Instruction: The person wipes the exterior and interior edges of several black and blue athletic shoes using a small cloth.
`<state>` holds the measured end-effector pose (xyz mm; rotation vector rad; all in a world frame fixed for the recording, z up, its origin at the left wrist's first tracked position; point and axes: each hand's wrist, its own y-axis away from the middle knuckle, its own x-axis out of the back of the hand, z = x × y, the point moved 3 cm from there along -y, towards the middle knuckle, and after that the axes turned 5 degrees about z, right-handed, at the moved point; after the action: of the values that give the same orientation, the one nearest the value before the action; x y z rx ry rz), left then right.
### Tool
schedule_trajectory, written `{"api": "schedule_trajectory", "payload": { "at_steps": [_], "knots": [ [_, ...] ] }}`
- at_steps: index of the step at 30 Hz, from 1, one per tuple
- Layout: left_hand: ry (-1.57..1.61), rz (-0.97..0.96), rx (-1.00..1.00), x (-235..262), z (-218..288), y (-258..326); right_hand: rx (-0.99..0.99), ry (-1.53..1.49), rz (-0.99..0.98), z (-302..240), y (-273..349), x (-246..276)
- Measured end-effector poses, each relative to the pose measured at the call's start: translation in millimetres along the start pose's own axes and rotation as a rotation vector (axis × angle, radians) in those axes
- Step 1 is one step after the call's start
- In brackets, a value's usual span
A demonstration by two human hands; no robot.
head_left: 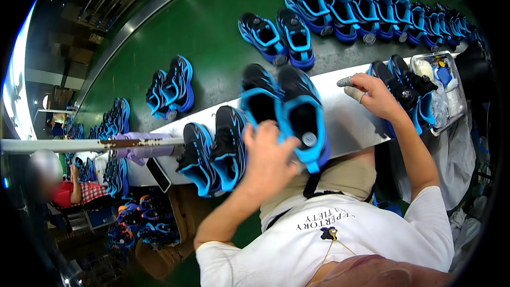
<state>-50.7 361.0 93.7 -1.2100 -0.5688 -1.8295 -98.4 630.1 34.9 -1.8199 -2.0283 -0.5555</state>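
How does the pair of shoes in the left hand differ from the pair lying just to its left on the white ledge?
The held pair is lifted in the left hand, openings facing the camera; the ledge pair lies untouched on the white ledge, showing its sides. The held pair looks larger, being nearer the camera. Both are black with bright blue trim.

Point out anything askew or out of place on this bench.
Nothing looks damaged or spilled. The pair of shoes left of the left hand overhangs the white bench edge, toes past it; the other pairs sit in order.
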Motion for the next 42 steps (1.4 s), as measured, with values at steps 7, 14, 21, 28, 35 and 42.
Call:
{"api": "schedule_trajectory", "payload": {
  "at_steps": [7, 14, 21, 28, 35, 42],
  "knots": [
    [0.38, 0.039, 0.154, -55, 12, 58, -0.039, 0.056, -0.129, 6, 47, -25],
    [0.117, 0.537, 0.164, -20, -12, 16, 0.381, 0.254, 0.05, -54, 65, -56],
    [0.162, 0.381, 0.231, -50, -39, -5, 0.249, 0.141, 0.121, -17, 49, -77],
    [0.313, 0.35, 0.321, -52, -34, 7, 0.309, 0.188, -0.014, -39, 58, -69],
    [-0.272, 0.298, 0.066, -62, -5, 5, 0.308, 0.348, -0.044, -44, 59, -71],
    [-0.284, 0.293, 0.244, -83, 9, 0, 0.436, 0.418, 0.003, -47, 74, -81]
  ]
}}
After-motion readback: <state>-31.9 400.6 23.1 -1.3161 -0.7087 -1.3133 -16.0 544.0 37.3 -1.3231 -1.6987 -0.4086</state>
